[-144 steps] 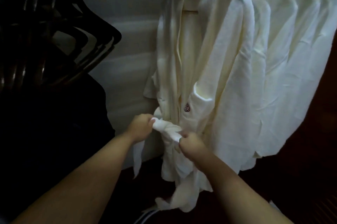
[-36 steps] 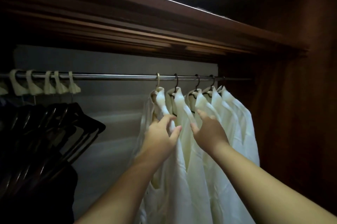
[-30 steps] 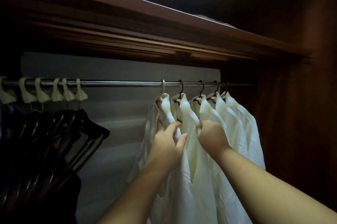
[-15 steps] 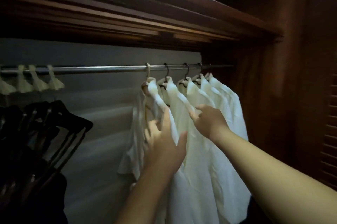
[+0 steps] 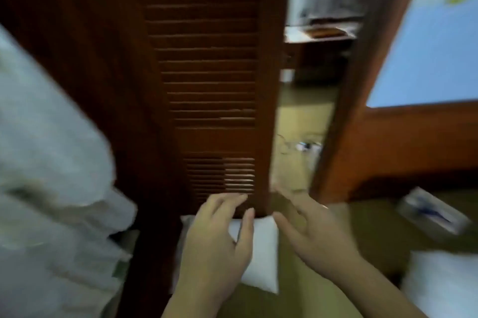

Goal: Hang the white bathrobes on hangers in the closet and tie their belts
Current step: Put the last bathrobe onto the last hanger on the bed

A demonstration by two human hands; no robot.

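The view is blurred and turned to the right of the closet. White bathrobe cloth (image 5: 46,162) fills the left edge. The closet's brown louvered door (image 5: 209,79) stands in the middle. My left hand (image 5: 219,237) and my right hand (image 5: 313,232) are both held out in front of the door's lower end, fingers straight and spread, holding nothing. The left fingertips lie at the lowest slats; whether they touch is unclear. The rail and hangers are out of view.
A white pillow-like thing (image 5: 261,255) lies below the door behind my hands. A second white item (image 5: 445,284) sits at bottom right on a yellowish floor. A wooden frame (image 5: 362,84) and orange-brown panel (image 5: 413,141) stand right. A tissue-like pack (image 5: 434,211) lies near.
My head has swung right and down, away from the rail and hung robes. Both hands have left the robes' collars and now hang free before the louvered door.
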